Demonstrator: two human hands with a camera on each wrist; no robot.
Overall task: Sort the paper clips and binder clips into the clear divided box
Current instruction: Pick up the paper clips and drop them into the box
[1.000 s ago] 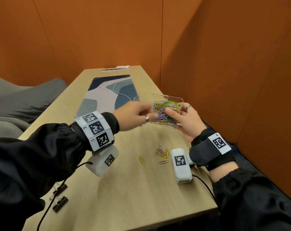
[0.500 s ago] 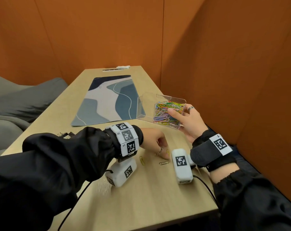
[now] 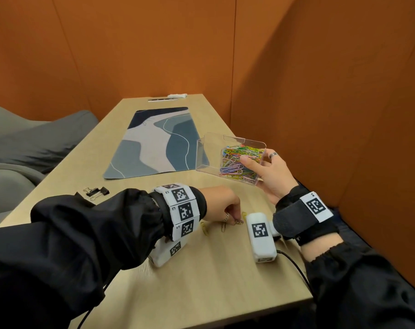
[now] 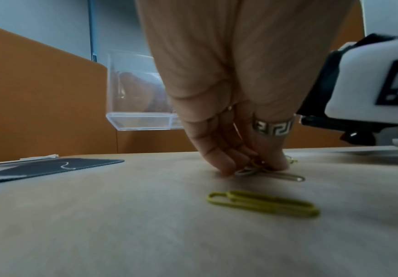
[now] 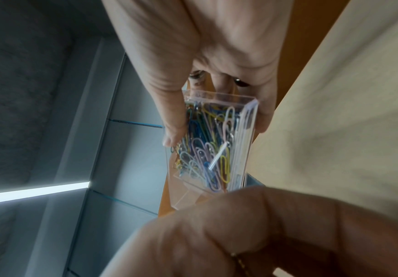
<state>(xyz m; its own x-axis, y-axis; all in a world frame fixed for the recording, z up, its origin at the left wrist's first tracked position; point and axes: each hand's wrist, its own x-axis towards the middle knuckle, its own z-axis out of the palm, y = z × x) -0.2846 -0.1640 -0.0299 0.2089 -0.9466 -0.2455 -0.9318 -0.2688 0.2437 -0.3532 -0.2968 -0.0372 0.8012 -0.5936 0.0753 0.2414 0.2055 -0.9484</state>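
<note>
Two hands: left (image 3: 221,205) pinches clips (image 4: 252,168), right (image 3: 271,176) holds box (image 3: 230,148).

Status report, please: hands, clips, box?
Left hand pinching paper clips off table. Right hand holds clear box, clips inside. Binder clips unsorted. Nothing blocking.

we've got a wooden desk (image 3: 201,281) holding a blue mat (image 3: 154,148), binder clips (image 3: 97,192) and loose paper clips (image 3: 204,227).

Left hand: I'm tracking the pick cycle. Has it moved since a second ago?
Yes. The left hand has come down from the clear box to the table, fingertips on loose paper clips.
</note>
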